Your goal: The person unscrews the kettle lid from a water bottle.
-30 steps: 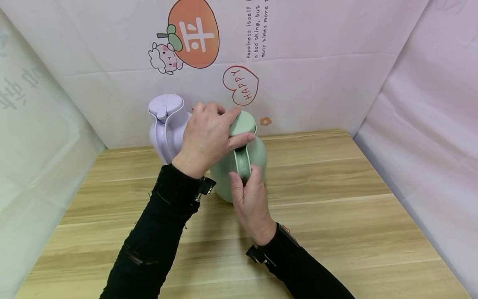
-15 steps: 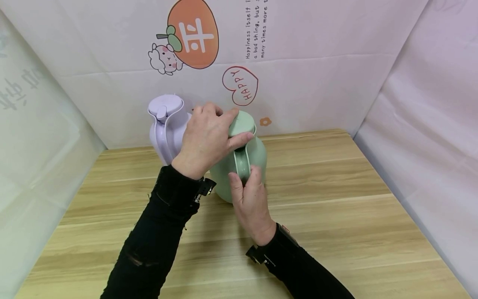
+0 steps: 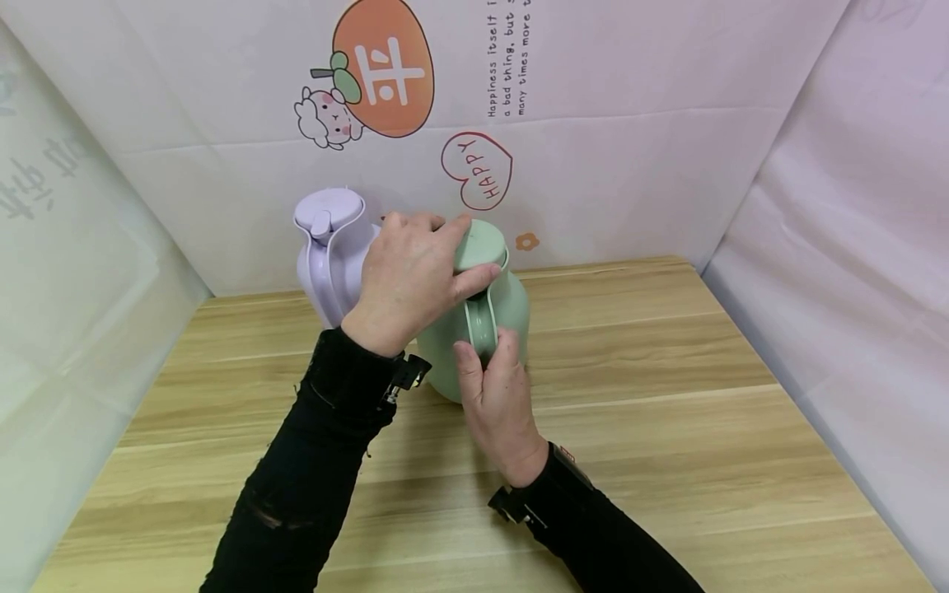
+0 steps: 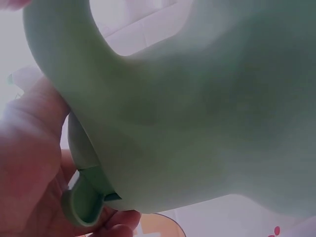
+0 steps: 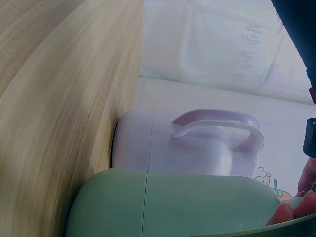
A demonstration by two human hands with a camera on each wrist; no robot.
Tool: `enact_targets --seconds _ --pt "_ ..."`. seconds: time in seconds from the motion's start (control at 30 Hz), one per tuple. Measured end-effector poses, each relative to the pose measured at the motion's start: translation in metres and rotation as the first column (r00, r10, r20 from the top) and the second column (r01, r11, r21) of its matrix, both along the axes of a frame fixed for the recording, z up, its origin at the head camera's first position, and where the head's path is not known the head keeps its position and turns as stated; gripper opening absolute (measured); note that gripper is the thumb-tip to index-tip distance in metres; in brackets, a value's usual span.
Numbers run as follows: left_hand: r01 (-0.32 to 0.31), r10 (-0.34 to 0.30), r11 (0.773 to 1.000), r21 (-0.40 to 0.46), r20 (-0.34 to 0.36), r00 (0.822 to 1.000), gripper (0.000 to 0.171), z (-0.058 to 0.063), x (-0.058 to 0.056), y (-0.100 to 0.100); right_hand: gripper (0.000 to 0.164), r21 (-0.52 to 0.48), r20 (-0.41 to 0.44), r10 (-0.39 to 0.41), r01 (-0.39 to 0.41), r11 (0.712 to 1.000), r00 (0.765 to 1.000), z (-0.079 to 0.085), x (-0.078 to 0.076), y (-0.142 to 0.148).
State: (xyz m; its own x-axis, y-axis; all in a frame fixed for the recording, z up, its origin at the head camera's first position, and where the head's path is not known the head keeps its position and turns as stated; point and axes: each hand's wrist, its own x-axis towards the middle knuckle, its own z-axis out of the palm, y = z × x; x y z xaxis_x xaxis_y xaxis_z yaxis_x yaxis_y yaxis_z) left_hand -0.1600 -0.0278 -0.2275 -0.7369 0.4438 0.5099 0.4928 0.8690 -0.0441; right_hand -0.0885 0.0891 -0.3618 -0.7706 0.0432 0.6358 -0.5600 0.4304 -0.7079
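Observation:
A pale green thermos jug (image 3: 513, 311) stands upright on the wooden table, its handle facing the wearer. Across its lid (image 3: 480, 245) lies my left hand (image 3: 408, 280), thumb on the near side and fingers over the far side, gripping it. In the left wrist view these fingers curl around the neck end beside the green spout (image 4: 83, 203). Lower down, my right hand (image 3: 504, 412) holds the handle (image 3: 482, 323), its thumb along the left edge. Fingertips (image 5: 284, 213) of a hand show at the green jug's side in the right wrist view.
Just left of the green jug stands a lilac thermos jug (image 3: 317, 268), partly hidden behind my left hand. A white printed cloth (image 3: 608, 165) hangs at the table's back edge, with more cloth at both sides. The wooden tabletop (image 3: 667, 428) extends to the right.
The fingers of my left hand have dipped slightly at the far side of the lid. My right hand and both jugs stay in place.

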Motion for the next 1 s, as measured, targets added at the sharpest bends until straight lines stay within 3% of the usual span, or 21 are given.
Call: enact_targets --seconds 0.3,1.0 --pt "-0.032 0.023 0.994 0.104 0.086 0.996 0.075 -0.0020 0.0018 0.0006 0.035 0.007 -0.003 -0.007 0.007 1.000 1.000 0.0001 -0.0005 0.0002" --pt "-0.043 0.036 0.991 0.128 0.051 0.998 0.077 -0.0049 -0.0005 0.0027 0.032 0.003 -0.011 0.006 -0.006 1.000 1.000 -0.0001 -0.0007 0.0009"
